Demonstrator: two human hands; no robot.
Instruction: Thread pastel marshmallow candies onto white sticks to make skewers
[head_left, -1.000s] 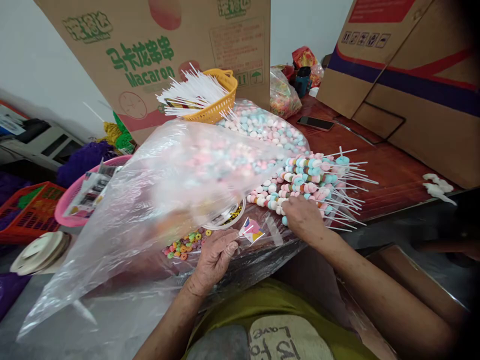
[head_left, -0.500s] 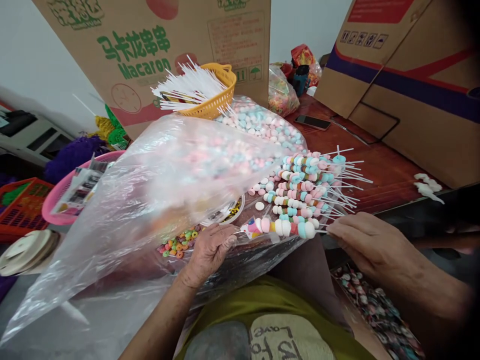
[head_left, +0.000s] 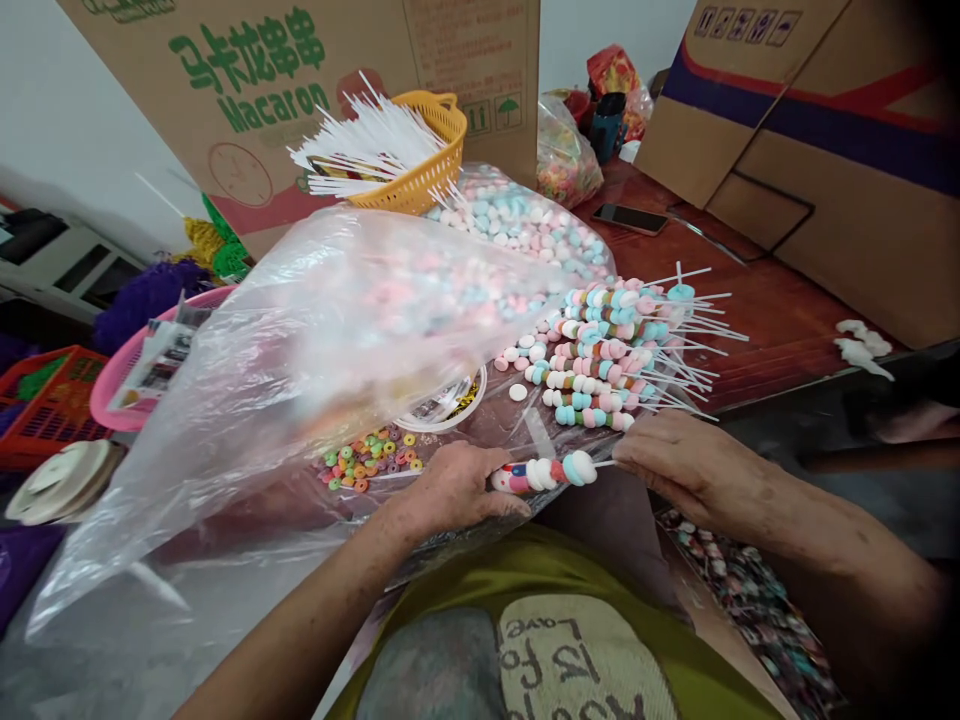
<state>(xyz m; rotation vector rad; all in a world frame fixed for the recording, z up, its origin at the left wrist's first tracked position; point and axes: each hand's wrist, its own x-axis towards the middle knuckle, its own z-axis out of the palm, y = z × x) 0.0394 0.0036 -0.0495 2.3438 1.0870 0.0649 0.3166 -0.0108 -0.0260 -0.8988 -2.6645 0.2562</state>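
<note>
Between my hands lies a candy skewer [head_left: 547, 473] of white, pink and blue pieces, held level near the table's front edge. My left hand [head_left: 465, 485] is closed around its left end, where a patterned piece shows beside the fingers. My right hand [head_left: 660, 455] pinches the white stick at its right end. Just behind, several finished-looking skewers [head_left: 600, 370] lie in a stack, their sticks pointing right. Small coloured rings [head_left: 364, 460] are scattered beyond my left forearm.
A clear plastic bag [head_left: 300, 330] of candies spreads over the left and middle. Behind it stand a yellow basket [head_left: 424, 185] of white sticks and a large carton [head_left: 300, 60]. A phone [head_left: 630, 218] lies near another carton [head_left: 817, 160]. At left is a pink basket [head_left: 112, 390].
My left hand has moved right and onto the skewer's left end, covering part of it. My right hand and the skewer's right end have shifted slightly left.
</note>
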